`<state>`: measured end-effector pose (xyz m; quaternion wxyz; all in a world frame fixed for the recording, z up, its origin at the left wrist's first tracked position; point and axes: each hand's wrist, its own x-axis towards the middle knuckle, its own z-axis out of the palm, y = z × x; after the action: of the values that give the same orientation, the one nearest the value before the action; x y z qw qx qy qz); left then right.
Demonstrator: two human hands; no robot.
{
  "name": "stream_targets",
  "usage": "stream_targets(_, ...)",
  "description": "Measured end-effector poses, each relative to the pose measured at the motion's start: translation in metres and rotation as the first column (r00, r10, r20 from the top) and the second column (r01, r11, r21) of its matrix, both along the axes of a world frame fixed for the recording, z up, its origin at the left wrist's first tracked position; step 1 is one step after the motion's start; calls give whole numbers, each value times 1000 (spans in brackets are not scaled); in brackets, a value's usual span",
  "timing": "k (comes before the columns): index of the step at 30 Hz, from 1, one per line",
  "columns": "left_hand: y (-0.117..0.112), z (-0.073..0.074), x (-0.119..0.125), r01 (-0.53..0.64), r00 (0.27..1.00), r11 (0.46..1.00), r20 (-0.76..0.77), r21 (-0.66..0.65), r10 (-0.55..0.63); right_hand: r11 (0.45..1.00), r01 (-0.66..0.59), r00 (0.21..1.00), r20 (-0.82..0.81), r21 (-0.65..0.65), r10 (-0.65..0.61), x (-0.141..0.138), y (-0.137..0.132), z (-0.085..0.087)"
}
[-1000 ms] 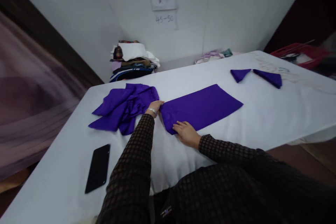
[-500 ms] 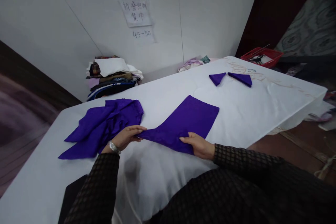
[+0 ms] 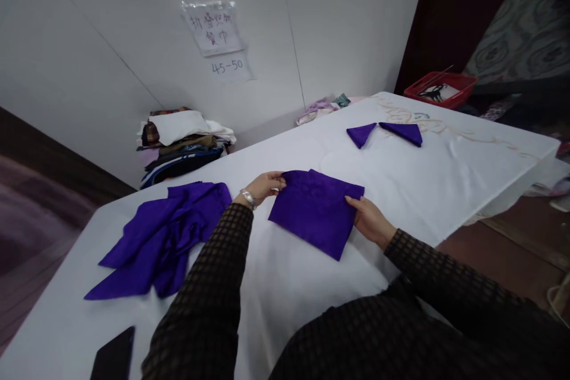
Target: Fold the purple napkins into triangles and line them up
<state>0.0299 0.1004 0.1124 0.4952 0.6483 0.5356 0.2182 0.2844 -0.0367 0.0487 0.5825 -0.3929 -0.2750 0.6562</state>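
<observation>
Purple cloth (image 3: 315, 214) now folded shorter, fingers (image 3: 355, 201) @ edges.

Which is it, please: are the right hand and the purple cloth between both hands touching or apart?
Touching. The head view shows the right hand pinching the purple cloth near one corner, thumb lying on it.

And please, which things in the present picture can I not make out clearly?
All in the head view:
- Right hand: fingers partly hidden behind the held purple cloth.
- Crumpled purple cloth: its own folds hide how many pieces there are.
- Black phone-like slab: near end cut off by the bottom edge.
- Red basket: contents too small to identify.
</observation>
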Motion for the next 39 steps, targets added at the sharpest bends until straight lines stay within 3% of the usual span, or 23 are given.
stream_targets(2,20,-15,28,-88,980,995,-177,41,94,999,29,997,66,-35,-27,12,11,-12)
stream_targets(6,48,-49,68,-151,927,981,-328,119,183,994,47,988,150,-100,-32,28,29,-34)
stream_targets(10,63,-75,84,-151,882,971,-418,186,218,992,10,980,200,-128,15,41,40,-44)
stream_targets(14,72,-91,90,-117,862,968,-461,221,209,993,-29,936,346,-111,66,55,45,-48)
stream_targets(20,81,-103,96,-88,849,953,-478,290,224,997,-67,803,595,31,35,74,52,-57)
stream_targets(26,84,-112,101,-124,820,928,-490,352,296,985,-86,373,922,148,-106,86,52,-56)
stream_targets(30,82,-114,103,-149,800,915,-498,376,335,983,-118,218,969,143,-115,86,50,-54)
stream_targets(34,80,-113,105,-162,796,903,-488,398,358,981,-122,167,978,150,-129,88,50,-54)
stream_targets(39,80,-111,105,-160,809,908,-476,387,346,986,-88,237,964,142,-117,92,51,-50)
